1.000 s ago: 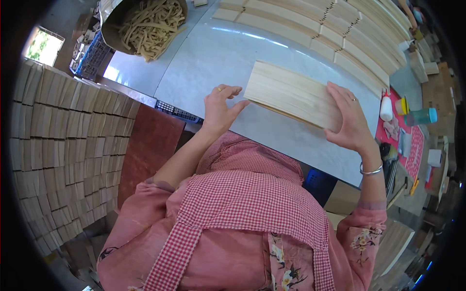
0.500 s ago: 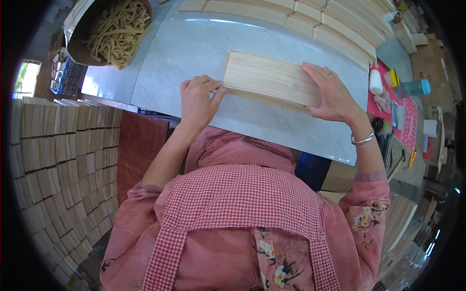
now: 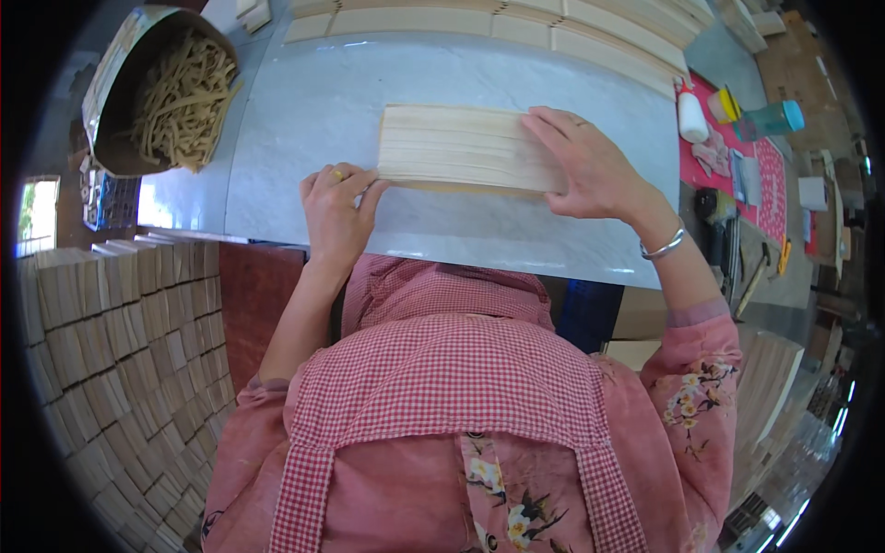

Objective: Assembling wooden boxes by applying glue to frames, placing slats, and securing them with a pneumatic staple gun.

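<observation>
From where I stood, the pale wooden slab lay flat or nearly so over the middle of the bench, its long side toward the wearer. The right hand straddled its right end, fingers spread over the top, thumb at the near edge. The left hand had thumb and forefinger almost together at the near left corner, touching it; whether they pinched anything thin, I couldn't tell. I judged the step to be steadying the slab and working that corner; the next move called for a firm right hold and light left fingertips.

The slab was a long rectangle, its face streaked lengthwise with grain, a yellower band showing beneath its near edge. Curled, flat tan strips filled a dark-mouthed container at far left, and smooth pale boards lined the far side.
</observation>
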{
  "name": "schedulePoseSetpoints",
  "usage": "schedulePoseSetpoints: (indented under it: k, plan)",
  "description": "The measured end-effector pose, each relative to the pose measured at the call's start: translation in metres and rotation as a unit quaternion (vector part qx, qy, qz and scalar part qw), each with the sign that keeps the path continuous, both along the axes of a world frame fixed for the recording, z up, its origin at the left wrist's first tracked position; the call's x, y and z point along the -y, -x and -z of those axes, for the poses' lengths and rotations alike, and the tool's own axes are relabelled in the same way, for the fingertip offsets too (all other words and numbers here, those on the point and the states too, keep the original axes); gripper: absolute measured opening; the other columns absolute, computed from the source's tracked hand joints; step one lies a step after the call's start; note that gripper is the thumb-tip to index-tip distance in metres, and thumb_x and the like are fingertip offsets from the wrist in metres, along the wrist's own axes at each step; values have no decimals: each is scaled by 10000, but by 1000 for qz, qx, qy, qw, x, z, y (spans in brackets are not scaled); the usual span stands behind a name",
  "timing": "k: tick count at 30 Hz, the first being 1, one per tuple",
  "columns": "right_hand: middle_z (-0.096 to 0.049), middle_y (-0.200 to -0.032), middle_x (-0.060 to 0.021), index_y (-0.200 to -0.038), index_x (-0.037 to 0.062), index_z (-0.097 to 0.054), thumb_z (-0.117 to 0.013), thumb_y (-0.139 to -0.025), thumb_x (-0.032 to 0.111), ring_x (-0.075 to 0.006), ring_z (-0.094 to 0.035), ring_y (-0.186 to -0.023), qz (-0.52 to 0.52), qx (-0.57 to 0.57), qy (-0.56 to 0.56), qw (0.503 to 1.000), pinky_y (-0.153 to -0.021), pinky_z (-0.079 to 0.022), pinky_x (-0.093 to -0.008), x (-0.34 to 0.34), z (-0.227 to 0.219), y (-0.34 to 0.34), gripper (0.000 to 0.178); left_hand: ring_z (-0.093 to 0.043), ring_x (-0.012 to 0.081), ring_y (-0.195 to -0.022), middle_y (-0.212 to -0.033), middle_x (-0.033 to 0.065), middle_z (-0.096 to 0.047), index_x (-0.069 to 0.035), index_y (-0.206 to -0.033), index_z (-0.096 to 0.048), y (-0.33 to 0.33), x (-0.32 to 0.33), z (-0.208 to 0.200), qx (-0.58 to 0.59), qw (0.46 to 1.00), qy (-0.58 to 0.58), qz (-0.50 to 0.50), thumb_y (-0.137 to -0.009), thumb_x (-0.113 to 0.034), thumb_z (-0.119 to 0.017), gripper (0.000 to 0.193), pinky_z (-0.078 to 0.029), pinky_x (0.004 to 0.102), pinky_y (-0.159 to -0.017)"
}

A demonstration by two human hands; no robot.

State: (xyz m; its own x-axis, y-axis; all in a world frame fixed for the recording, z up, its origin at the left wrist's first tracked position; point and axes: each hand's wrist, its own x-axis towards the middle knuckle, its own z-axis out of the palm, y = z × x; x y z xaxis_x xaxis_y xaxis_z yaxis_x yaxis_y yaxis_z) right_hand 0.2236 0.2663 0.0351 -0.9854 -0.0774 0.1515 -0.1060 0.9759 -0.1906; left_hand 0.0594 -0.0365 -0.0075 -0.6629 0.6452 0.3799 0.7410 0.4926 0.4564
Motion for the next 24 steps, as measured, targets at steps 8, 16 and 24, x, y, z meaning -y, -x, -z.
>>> schedulePoseSetpoints:
  k: [8,16,24]
  plan:
    - [-654,-979,-69,-1066,41,-669,-709,-794,51,-233,-627,-821,269,-140,150,941,-735,-500,-322,-10,16,-75,274,-592,191,-822,-882,37,-692,-43,-933,-788,2,0,0,-7,1000,11,12,-825,-127,-789,137,-395,358,-933]
    - [-620,-797,-48,-870,50,-686,-693,-826,47,-229,-580,-636,322,-104,142,930,-609,-465,-332,25,34,-97,45,-588,196,-816,-886,45,-696,-33,-927,-782,4,-1,-1,-1,999,25,20,-818,-114,-792,136,-402,349,-927]
    - [-611,-784,-56,-836,51,-679,-692,-839,66,-252,-567,-624,270,-126,148,943,-606,-457,-352,16,38,-99,20,-588,198,-804,-887,47,-699,-25,-914,-773,7,3,0,54,998,23,24,-819,-99,-785,121,-417,337,-905]
